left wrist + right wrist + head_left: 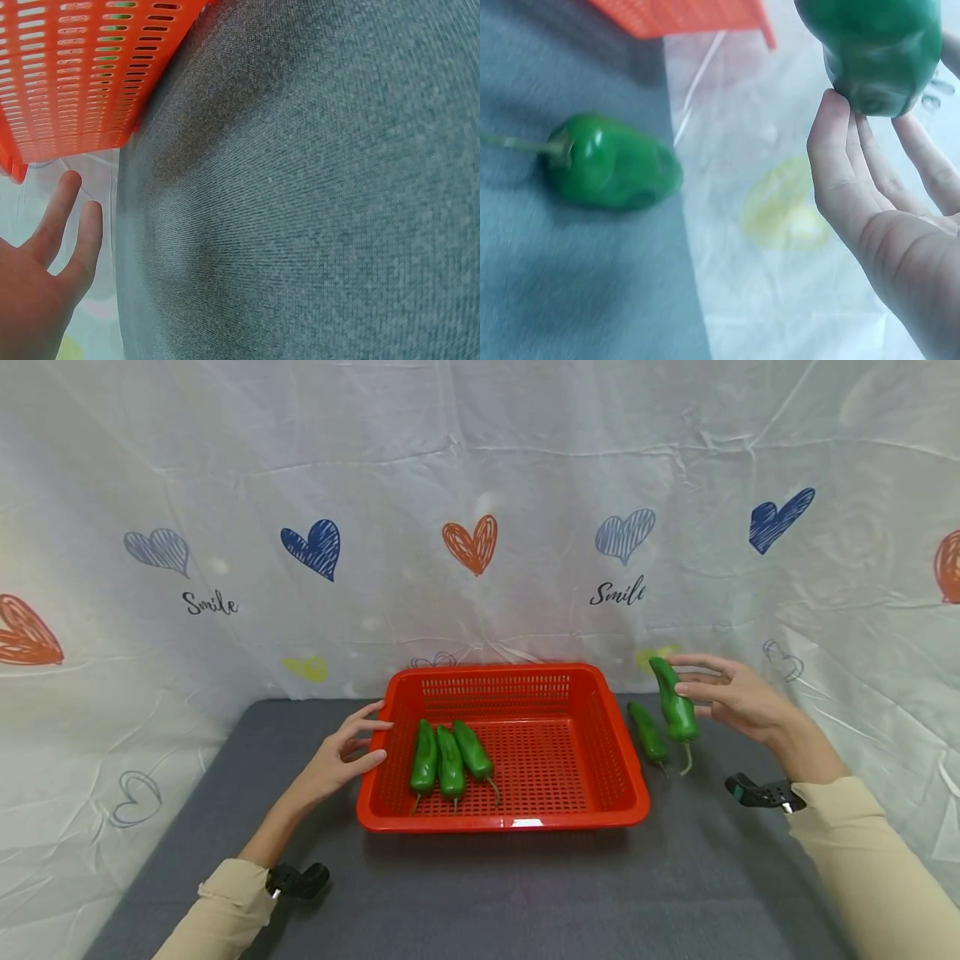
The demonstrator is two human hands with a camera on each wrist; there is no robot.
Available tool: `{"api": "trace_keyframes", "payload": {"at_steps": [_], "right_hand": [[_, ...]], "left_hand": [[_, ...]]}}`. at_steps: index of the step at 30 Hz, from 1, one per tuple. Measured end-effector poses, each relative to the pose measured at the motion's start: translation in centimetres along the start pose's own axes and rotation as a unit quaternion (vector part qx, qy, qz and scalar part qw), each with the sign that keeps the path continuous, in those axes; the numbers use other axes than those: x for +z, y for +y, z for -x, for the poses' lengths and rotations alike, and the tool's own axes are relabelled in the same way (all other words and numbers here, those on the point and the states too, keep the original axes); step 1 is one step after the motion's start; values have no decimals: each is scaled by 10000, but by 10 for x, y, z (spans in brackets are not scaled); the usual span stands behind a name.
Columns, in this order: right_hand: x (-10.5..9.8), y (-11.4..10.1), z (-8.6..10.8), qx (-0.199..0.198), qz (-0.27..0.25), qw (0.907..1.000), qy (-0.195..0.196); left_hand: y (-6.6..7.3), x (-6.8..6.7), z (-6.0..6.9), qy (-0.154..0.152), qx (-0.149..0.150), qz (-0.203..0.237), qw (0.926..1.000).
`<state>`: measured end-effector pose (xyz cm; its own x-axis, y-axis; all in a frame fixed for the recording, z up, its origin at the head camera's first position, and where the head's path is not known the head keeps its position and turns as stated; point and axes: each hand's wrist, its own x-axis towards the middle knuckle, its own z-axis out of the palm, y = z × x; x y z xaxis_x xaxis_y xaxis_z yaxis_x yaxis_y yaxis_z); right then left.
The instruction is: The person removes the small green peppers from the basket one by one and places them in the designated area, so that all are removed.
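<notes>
Grey worktop [495, 893], heart-print cloth [390, 602] behind. Right fingers [705, 661] pinch green pepper [672, 708] above far edge, right of red basket [536, 760]; left fingers [367, 725] relaxed at its rim. Pepper likely light, firm, slick: grip mid-body.

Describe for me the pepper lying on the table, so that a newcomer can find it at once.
Find the red basket on the dark grey table. Just right of it, in the head view, lies the green pepper. Unlike its neighbours, it is neither inside the basket nor held by the right hand.
</notes>
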<state>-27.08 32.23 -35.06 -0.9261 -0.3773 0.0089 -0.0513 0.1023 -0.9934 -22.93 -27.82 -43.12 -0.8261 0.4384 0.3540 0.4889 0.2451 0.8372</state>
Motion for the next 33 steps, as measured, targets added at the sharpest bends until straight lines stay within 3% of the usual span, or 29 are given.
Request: {"api": "trace_keyframes", "payload": {"at_steps": [14, 24, 33], "right_hand": [[-25, 29, 11, 381, 653, 9971, 99], [-36, 57, 6, 649, 780, 9945, 258], [-43, 70, -1, 919, 1049, 9900, 217]], "left_hand": [[-1, 0, 1, 10, 1, 46, 10000], [2, 0, 0, -3, 72, -14, 10000], [-1, 0, 0, 60, -131, 16, 9999]]}}
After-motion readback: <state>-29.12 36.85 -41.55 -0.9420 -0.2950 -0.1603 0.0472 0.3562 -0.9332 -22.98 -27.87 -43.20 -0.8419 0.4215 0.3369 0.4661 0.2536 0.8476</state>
